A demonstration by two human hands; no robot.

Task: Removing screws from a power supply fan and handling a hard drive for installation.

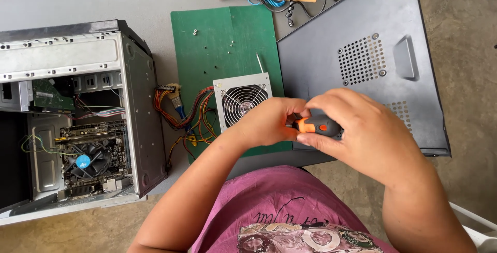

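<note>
Both hands meet on a black-and-orange screwdriver (316, 126): right hand (362, 134) wrapped shut around handle, left hand (269, 121) pinching its tip end, above power supply (242, 103) on green mat (222, 40).

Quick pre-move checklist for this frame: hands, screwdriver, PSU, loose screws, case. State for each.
1. Both hands on tool: ok. Left hand and right hand both grip the orange-and-black screwdriver.
2. Bit seated in driver: cannot tell, tip hidden by the left hand.
3. Power supply out of case: ok, lying on the green mat, cable bundle trailing toward the case.
4. Loose screws contained: ok, several lying on the mat.
5. Computer case open: ok, on its side, board and fan exposed.
6. Side panel clear of the work: ok, flat at right.
</note>
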